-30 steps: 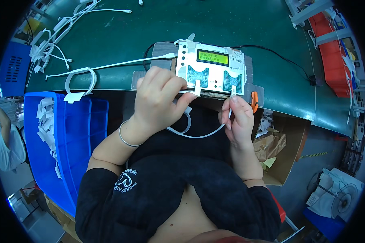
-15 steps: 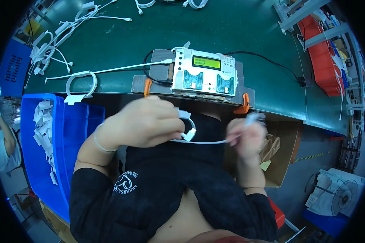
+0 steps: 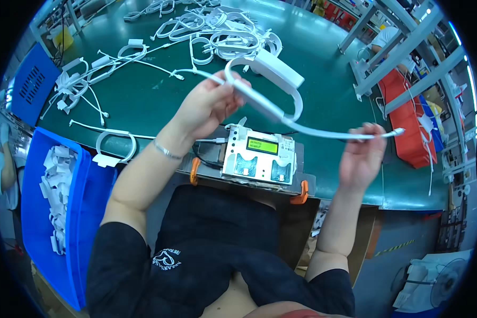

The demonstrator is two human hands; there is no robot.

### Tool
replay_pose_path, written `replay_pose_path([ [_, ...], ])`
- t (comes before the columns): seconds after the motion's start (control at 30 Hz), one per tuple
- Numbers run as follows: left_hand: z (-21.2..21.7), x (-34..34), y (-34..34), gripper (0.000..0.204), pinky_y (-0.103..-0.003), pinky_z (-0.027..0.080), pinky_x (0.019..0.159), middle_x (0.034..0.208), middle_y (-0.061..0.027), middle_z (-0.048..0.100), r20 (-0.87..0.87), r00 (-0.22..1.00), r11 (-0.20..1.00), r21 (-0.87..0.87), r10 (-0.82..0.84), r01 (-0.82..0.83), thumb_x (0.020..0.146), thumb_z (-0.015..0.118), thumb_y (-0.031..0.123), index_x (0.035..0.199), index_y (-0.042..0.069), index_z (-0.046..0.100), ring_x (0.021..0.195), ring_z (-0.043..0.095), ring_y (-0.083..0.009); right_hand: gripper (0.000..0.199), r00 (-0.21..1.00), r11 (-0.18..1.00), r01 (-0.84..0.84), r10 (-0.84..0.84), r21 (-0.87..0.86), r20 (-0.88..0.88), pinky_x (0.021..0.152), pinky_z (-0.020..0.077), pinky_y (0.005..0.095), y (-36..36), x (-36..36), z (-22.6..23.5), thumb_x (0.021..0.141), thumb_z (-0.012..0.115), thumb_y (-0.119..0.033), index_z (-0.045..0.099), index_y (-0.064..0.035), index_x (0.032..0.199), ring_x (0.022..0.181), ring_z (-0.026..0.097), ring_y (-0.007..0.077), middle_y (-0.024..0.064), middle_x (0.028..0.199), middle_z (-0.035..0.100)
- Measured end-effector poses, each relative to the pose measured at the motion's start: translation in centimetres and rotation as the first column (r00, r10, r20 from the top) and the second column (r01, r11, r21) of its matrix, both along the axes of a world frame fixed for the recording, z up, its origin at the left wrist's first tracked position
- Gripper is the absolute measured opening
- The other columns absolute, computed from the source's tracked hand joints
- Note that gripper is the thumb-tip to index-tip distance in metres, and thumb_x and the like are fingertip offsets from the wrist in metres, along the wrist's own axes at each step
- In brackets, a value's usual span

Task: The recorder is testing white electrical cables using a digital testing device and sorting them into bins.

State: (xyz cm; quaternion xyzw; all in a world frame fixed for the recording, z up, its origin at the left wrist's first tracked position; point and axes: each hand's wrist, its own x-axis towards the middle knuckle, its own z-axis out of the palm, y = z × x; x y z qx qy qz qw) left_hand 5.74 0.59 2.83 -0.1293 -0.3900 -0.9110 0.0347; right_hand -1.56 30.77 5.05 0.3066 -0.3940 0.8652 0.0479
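A white cable, looped and wrapped with a white paper band, is stretched between my raised hands above the bench. My left hand is closed on the band end of the loop. Near the cable's plug end, my right hand pinches it between thumb and fingers, and the plug pokes out to the right. Below the cable stands a white test box with a lit yellow-green display. Another white cable lead enters the box's left side, partly hidden by my left forearm.
Piled white cables lie at the far middle of the green bench, with more at left. A blue bin of white paper pieces stands left. Orange clamps grip the bench edge; a red bin sits right.
Both hands have risen from in front of my body to above the bench, carrying the cable and spreading it out. The view has shifted to show more of the far bench.
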Motion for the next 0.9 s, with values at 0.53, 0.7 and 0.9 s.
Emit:
replay_pose_path([
  [0.53,-3.3,-7.7,-2.2,0.01,-0.023,0.042,0.077,0.093,-0.003,0.063,0.228,0.794,0.8,-0.388,0.564,-0.457,0.093,0.051,0.014,0.101,0.009,0.055,0.083,0.058,-0.01,0.025,0.984,0.767,-0.173,0.114,0.617,0.135,0.06,0.0409,0.0222,-8.9,-10.8,-4.9,0.096,0.045,-0.019,0.053,-0.0038,0.115,0.066,0.046,0.0082,0.0042,0.083,0.057],
  [0.7,-2.1,-6.2,-1.3,0.008,-0.03,0.045,0.083,0.083,-0.0038,0.06,0.094,0.966,0.954,-0.21,0.239,-0.215,0.094,0.049,0.017,0.094,0.009,0.051,0.07,0.058,-0.0117,0.027,0.975,0.767,-0.223,0.164,0.601,0.151,0.06,0.0419,0.0224,-8.6,-9.7,-4.9,0.096,0.046,-0.02,0.054,-0.0034,0.115,0.065,0.047,0.0081,0.0045,0.085,0.057],
  [0.9,-1.7,-5.8,-3.0,0.017,-0.029,0.048,0.084,0.07,-0.0009,0.055,0.065,0.993,0.942,-0.315,-0.101,0.116,0.084,0.065,0.02,0.087,0.008,0.053,0.06,0.058,-0.0107,0.053,0.953,0.703,-0.225,0.304,0.674,0.001,0.063,0.0486,0.0266,-7.1,-10.3,-5.6,0.087,0.06,-0.039,0.049,-0.0016,0.123,0.065,0.051,0.0082,0.0038,0.091,0.06],
])
